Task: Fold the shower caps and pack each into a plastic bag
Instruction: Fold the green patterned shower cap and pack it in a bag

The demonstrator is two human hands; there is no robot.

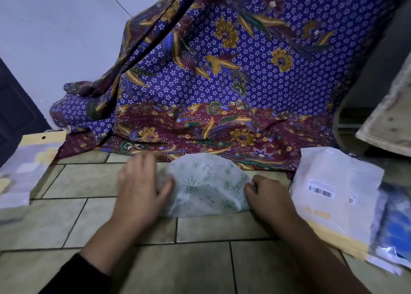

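Head view. One: Where does the shower cap point(204, 187) lie?

Two: On the tiled floor point(200, 233), between the two hands. It is spread in a half-round shape, its straight edge toward the person. It is pale, with a faint green flower print. Its far edge sits just in front of the hem of a patterned cloth point(222, 82).

One: How is the left hand point(138, 189) set?

Two: Palm down, with the fingers stretched out and loosely spread. It rests at the cap's left edge, and the thumb lies on the cap itself. It grips nothing. The fingertips are a little blurred.

One: And the right hand point(266, 193)?

Two: Its fingers are curled in, pinching the cap's right edge against the thumb. The material bunches up slightly at that spot.

One: What else is nearby?

Two: A stack of plastic bags point(333, 189) lies to the right, close to the right hand but not touching it. The top bag carries a barcode label point(321, 190) and has a yellow strip along its near side. Something blue point(398, 233) lies beyond the stack, and I cannot tell what it is. More packets point(22, 167) lie on the far left, well apart from the cap. They are too blurred to read.

One: And the cloth?

Two: Purple with small white flowers, and a dark red border with gold leaves. It hangs down from above and pools on the floor.
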